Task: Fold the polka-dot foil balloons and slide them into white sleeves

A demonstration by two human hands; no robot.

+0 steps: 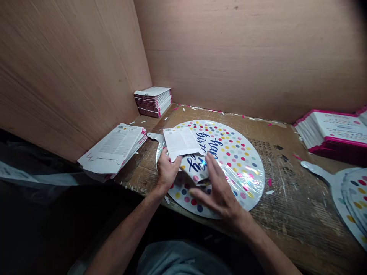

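A round foil balloon (241, 164) with coloured polka dots and blue script lies on the worktop, its near part folded over. A white printed sheet (180, 141) sits on the fold. My left hand (168, 172) grips the folded foil and the sheet's lower edge. My right hand (215, 194) rests palm down with fingers apart on the foil beside the fold. A flat foil tab (155, 137) sticks out to the left of the balloon.
A scarred brown worktop (281, 202) sits between plywood walls (243, 57). Stacks of printed white packaging (113, 149) lie at left, with another stack (153, 101) in the back corner. A pink-edged stack (332, 131) and a second dotted balloon (349, 202) lie at right.
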